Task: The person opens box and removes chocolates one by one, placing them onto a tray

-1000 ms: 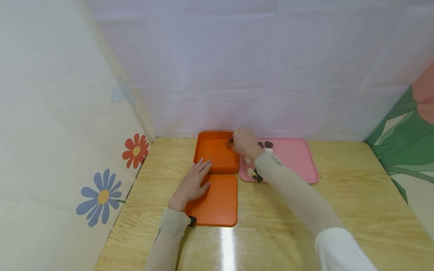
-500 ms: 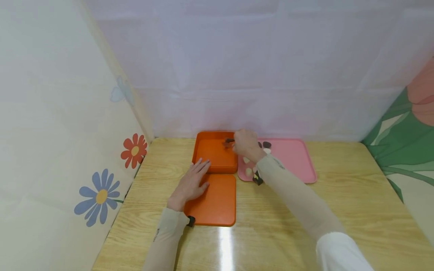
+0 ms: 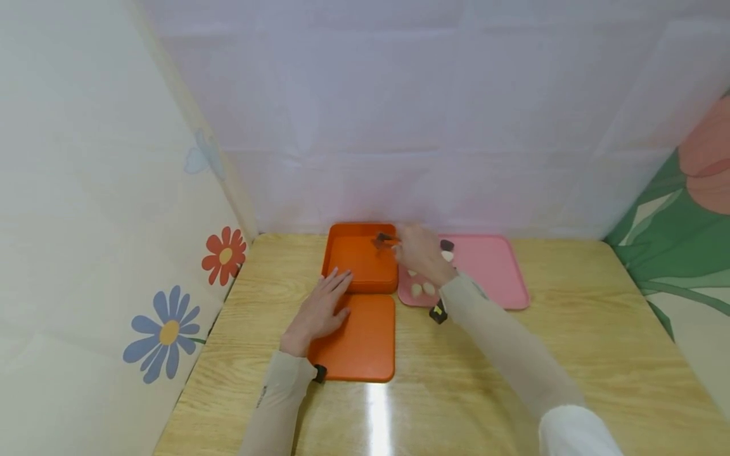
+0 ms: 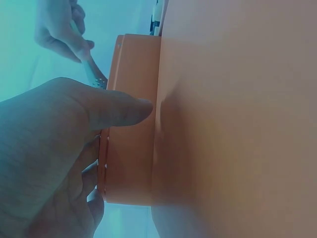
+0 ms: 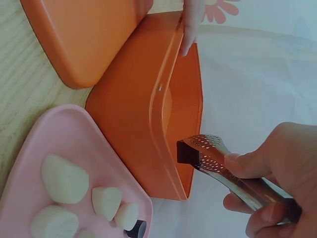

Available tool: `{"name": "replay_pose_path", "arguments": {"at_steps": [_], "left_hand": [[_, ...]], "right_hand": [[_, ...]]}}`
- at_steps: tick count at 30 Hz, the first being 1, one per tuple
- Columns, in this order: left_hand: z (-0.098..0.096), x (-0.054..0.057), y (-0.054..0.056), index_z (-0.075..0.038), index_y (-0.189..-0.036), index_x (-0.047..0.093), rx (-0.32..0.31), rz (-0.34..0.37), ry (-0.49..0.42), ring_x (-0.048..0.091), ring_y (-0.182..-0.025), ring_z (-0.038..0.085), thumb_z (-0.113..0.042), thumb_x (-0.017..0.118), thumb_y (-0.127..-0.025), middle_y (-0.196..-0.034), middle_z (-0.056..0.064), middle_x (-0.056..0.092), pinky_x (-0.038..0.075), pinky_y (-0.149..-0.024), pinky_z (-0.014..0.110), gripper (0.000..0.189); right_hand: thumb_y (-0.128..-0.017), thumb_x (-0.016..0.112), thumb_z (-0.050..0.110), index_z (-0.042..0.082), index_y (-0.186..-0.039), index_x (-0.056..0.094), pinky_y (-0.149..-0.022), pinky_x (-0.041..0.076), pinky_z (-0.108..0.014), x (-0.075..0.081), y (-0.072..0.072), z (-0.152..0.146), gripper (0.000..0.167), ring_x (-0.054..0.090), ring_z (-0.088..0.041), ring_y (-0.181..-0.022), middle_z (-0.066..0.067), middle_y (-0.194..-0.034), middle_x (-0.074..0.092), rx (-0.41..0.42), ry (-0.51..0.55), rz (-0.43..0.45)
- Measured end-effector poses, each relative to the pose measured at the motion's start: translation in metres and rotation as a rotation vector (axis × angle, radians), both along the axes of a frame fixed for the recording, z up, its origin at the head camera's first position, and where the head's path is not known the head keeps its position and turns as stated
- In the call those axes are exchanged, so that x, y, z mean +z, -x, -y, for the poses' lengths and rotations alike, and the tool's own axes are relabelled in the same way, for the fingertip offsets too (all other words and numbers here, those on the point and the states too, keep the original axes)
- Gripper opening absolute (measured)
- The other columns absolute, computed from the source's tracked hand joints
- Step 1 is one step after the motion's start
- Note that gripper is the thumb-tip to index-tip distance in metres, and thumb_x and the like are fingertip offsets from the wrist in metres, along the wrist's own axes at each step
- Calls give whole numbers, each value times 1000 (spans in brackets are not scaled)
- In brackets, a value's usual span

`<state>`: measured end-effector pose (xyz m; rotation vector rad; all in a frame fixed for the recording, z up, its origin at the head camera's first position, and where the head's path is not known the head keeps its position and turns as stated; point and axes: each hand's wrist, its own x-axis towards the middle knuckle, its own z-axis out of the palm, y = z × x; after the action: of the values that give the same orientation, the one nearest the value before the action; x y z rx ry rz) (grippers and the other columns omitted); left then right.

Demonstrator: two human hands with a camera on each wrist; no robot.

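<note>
My right hand point(image 3: 423, 252) grips metal tongs point(image 5: 212, 161) with perforated ends, which pinch a dark brown block point(image 5: 187, 152). The tongs' ends and the block are over the open orange box point(image 5: 126, 111), near its right side. Across the box's front rim rests my left hand point(image 3: 316, 315), fingers straight over the edge. Its thumb point(image 4: 121, 108) lies along the box's outer wall. A flat orange lid point(image 3: 359, 345) lies in front of the box. To the right is a pink tray point(image 3: 493, 272) with several whitish pieces point(image 5: 64, 181) and a dark piece point(image 3: 447, 245).
All this stands on a wooden table point(image 3: 485, 380). A pale cloth wall point(image 3: 365, 126) rises right behind the box and tray. At the left stands a cloth point(image 3: 85, 221) with printed flowers; another printed cloth point(image 3: 696, 209) is at the right.
The right wrist has come slightly lower and nearer to me, while the tongs stay over the box. The left hand keeps its place. The head view has shifted a little.
</note>
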<state>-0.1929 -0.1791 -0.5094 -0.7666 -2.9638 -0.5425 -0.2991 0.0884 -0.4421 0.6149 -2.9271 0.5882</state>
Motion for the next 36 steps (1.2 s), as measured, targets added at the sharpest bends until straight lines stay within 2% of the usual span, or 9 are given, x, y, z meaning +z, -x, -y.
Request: {"name": "replay_pose_path", "arguments": {"at_steps": [6,13,16,19,22,24,26,30,36], "left_hand": [[1,-1,0,0,-165,36,10,-11,-2,25,-162,43,-13,76,-99,-171,19,37,19,-131,63,78],[2,2,0,0,-165,38,13,-11,-11,25,-163,42,-13,77,-98,-171,19,37,19,-131,63,78],[1,4,0,1,-164,38,13,-9,-8,25,-162,43,-13,78,-98,-171,19,37,20,-131,63,78],[1,5,0,0,-165,37,14,-3,2,25,-162,43,-14,77,-99,-172,18,37,20,-131,62,79],[0,5,0,0,-165,36,15,2,8,25,-163,42,-14,77,-99,-172,18,36,19,-132,62,79],[0,5,0,0,-166,36,13,4,8,25,-163,42,-15,77,-99,-172,18,36,19,-132,62,79],[-1,4,0,-1,-166,36,12,7,11,25,-163,42,-15,77,-100,-172,18,35,19,-132,62,79],[-1,2,0,0,-166,35,6,-1,14,25,-163,43,-15,76,-100,-172,18,35,20,-131,63,79],[-1,-1,0,0,-166,35,-4,-14,0,24,-163,43,-13,76,-100,-172,19,35,20,-131,63,79]], "right_hand": [[-89,70,7,9,-81,72,-43,33,-24,-2,-7,-6,9,47,-13,-53,-4,-77,60,-22,75,-9],[-97,75,22,12,-62,59,-41,27,-22,1,-10,-12,39,37,-8,-48,2,-63,45,-64,98,12],[-98,75,26,13,-61,61,-40,26,-23,3,-11,-15,42,38,-9,-47,1,-64,46,-76,105,23],[-98,76,28,11,-74,74,-44,34,-27,5,-15,-18,29,46,-15,-55,-3,-74,53,-85,95,7],[-97,78,28,10,-98,83,-51,41,-32,5,-20,-22,19,51,-20,-64,-6,-82,58,-92,77,-13],[-97,78,28,13,-114,84,-54,43,-33,5,-24,-26,23,52,-21,-67,-6,-86,59,-91,69,-15],[-96,78,26,15,-123,82,-55,44,-33,5,-28,-31,29,52,-21,-69,-5,-87,59,-87,74,-10],[-96,76,23,15,-129,80,-55,44,-32,3,-35,-43,34,52,-20,-71,-4,-91,60,-71,102,-11],[-99,74,24,12,-122,82,-58,45,-31,-5,-42,-60,27,55,-20,-74,-4,-95,67,-76,136,-38]]}}
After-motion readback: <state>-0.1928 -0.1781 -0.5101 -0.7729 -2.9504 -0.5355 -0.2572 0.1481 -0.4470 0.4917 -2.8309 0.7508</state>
